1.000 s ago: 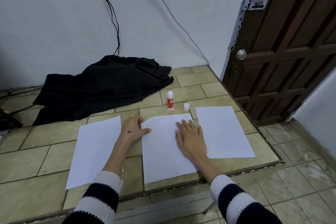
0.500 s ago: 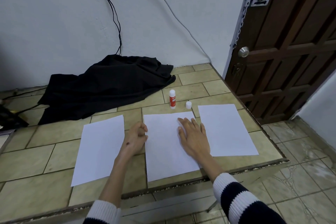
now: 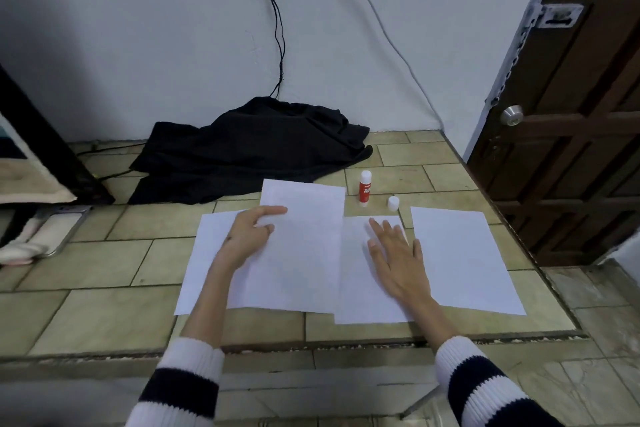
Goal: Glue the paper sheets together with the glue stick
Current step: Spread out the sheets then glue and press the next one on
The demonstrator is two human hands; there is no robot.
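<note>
My left hand (image 3: 247, 241) pinches the left edge of a white paper sheet (image 3: 301, 253) and holds it tilted above the table. This sheet overlaps a left sheet (image 3: 204, 260) and a middle sheet (image 3: 360, 295), both lying flat. My right hand (image 3: 396, 258) rests palm down on the middle sheet with fingers spread. Another sheet (image 3: 460, 256) lies flat to the right, apart from the others. The red and white glue stick (image 3: 365, 188) stands upright and uncapped behind the sheets. Its white cap (image 3: 393, 203) stands beside it on the right.
The tiled tabletop (image 3: 104, 288) ends at a front edge near my sleeves and at a right edge by a brown door (image 3: 571, 149). A black cloth (image 3: 249, 152) lies against the back wall. A phone-like object (image 3: 65, 218) lies at the far left.
My left hand has closed on a sheet's edge and raised it over the left and middle sheets. My right hand stays flat on the middle sheet. The camera view shifted left.
</note>
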